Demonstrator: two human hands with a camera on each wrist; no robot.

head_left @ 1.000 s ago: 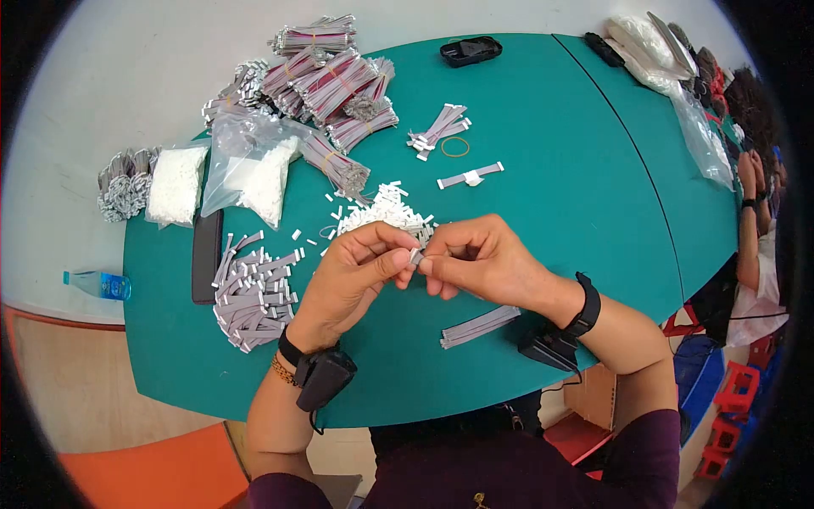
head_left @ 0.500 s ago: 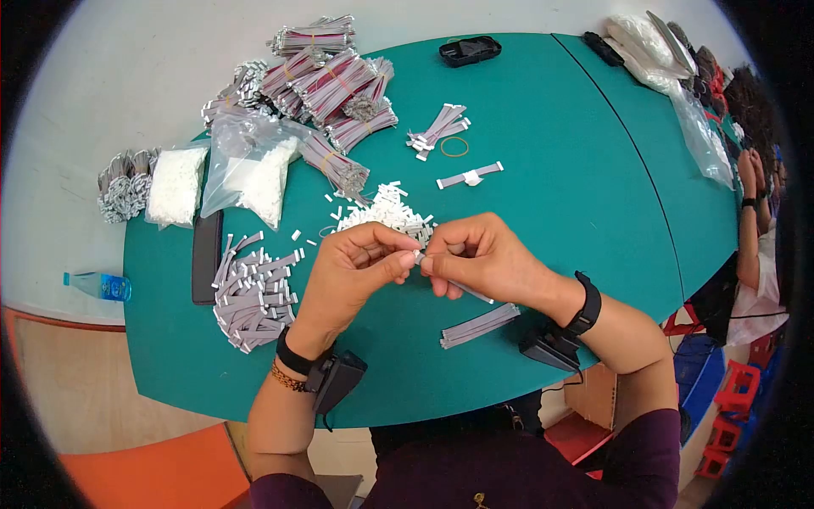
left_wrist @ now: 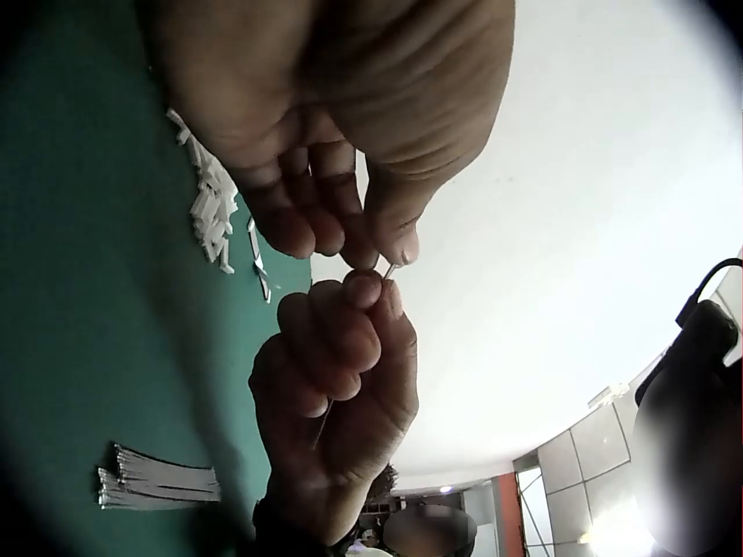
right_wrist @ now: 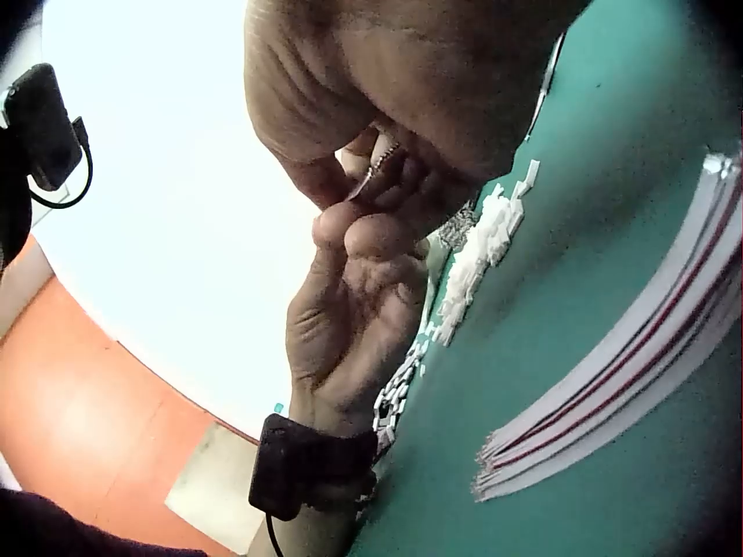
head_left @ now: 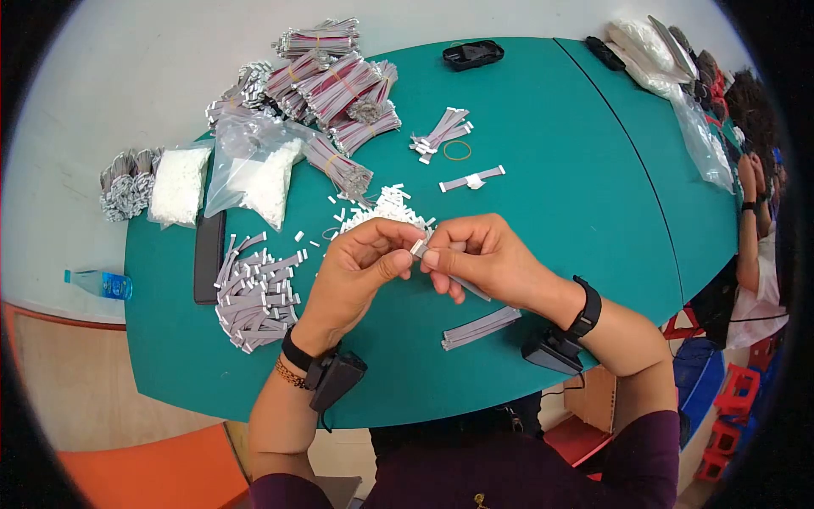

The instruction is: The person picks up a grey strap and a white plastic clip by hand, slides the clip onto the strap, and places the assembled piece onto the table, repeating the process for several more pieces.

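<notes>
1. Two hands meet at the centre of the head view, above the green table (head_left: 551, 170) — the left hand (head_left: 356, 271) pinches a small white plug (head_left: 416, 247) between thumb and forefinger.
2. The right hand (head_left: 487, 259) pinches the grey ribbon cable (head_left: 471, 287) just beside that plug; both grips are tight on their parts.
3. The cable's long axis runs from the pinch toward the lower right of the frame, under the right palm — the plug sits at its upper-left end.
4. The pile of white plugs (head_left: 386, 210) lies just above the hands, nearer the left one.
</notes>
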